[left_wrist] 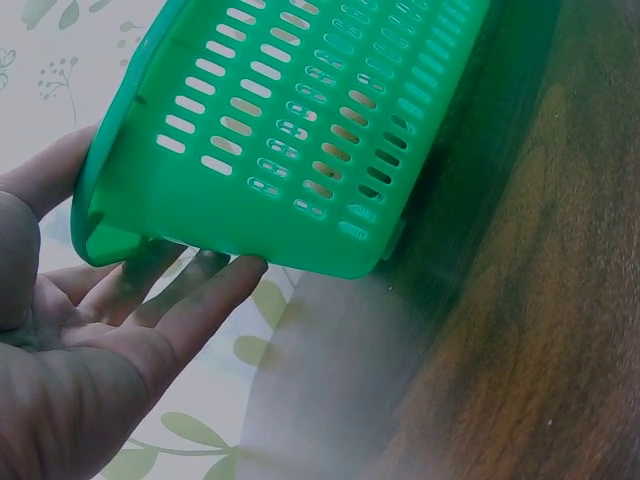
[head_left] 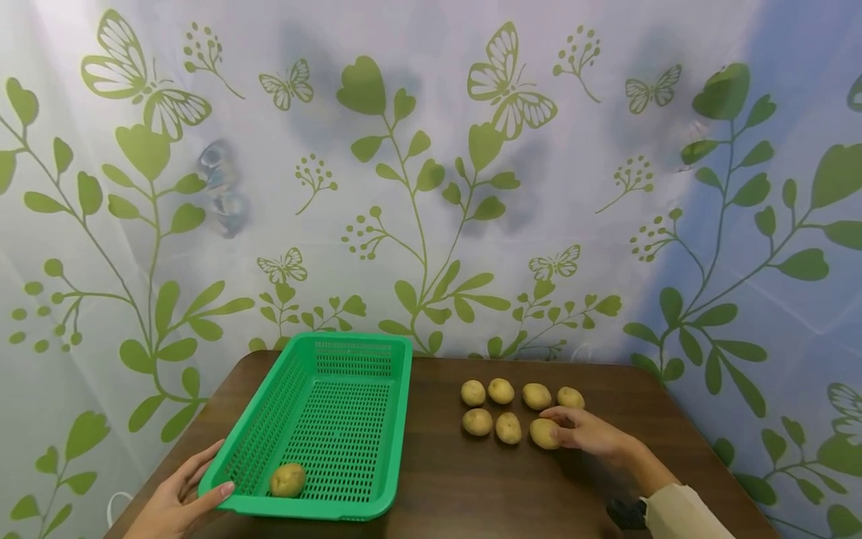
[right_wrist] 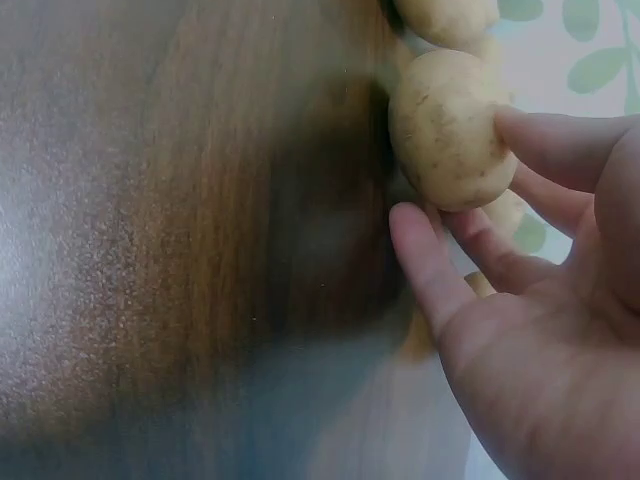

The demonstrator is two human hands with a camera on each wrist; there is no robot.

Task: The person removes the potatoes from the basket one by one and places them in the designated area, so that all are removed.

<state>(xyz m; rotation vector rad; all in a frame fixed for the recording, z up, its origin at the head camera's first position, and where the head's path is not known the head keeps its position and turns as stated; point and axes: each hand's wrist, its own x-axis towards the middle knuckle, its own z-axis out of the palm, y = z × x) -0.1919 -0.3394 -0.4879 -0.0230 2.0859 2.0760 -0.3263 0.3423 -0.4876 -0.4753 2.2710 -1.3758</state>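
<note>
A green plastic basket [head_left: 402, 419] with slotted walls stands on the left part of the table. My left hand [head_left: 176, 503] grips its near left corner, thumb over the rim and fingers along the outer wall [left_wrist: 230, 225]. Inside, one potato [head_left: 287, 480] lies near the front end. On the right, my right hand [head_left: 592, 434] holds a yellowish potato [head_left: 542, 433] between thumb and fingers at the front right of a group. In the right wrist view, the thumb presses one side of this potato [right_wrist: 448, 130] and the fingers reach around its lower side.
Several other potatoes lie in two rows beside the right hand, among them a back left one [head_left: 473, 393] and a back right one [head_left: 570, 398]. The brown wooden table [head_left: 438, 479] ends at a curtain [head_left: 431, 224] printed with green leaves and butterflies.
</note>
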